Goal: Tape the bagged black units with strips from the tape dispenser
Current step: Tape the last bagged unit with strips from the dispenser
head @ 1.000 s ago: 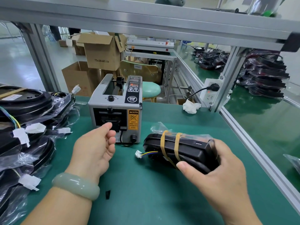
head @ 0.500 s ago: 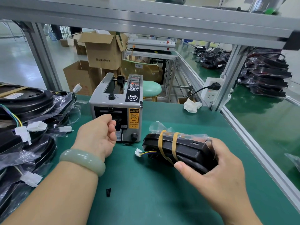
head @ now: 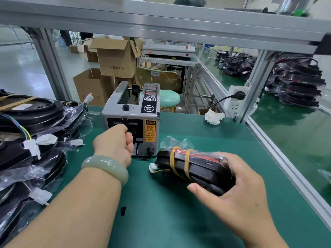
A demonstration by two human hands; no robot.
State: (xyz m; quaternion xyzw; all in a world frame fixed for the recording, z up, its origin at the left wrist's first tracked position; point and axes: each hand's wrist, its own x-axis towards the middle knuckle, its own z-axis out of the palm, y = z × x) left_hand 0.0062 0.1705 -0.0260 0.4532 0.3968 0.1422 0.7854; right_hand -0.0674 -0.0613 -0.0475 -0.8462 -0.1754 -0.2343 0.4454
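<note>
A grey tape dispenser stands on the green bench top, its outlet facing me. My left hand, with a jade bangle on the wrist, is at that outlet with fingers curled in a pinch; the strip itself is hidden behind them. My right hand grips a bagged black unit by its right end, held just above the mat to the right of the dispenser. Two tan tape bands wrap the unit's left part, and a white connector on coloured wires sticks out of its left end.
A pile of bagged black units with white connectors fills the left edge. A crumpled tissue and a power strip sit by the aluminium post. More bagged units are stacked beyond the right rail. A small black scrap lies on the mat.
My left hand has moved forward from an open pose in front of the dispenser to its outlet and curled its fingers there. The right hand has kept the unit nearly still.
</note>
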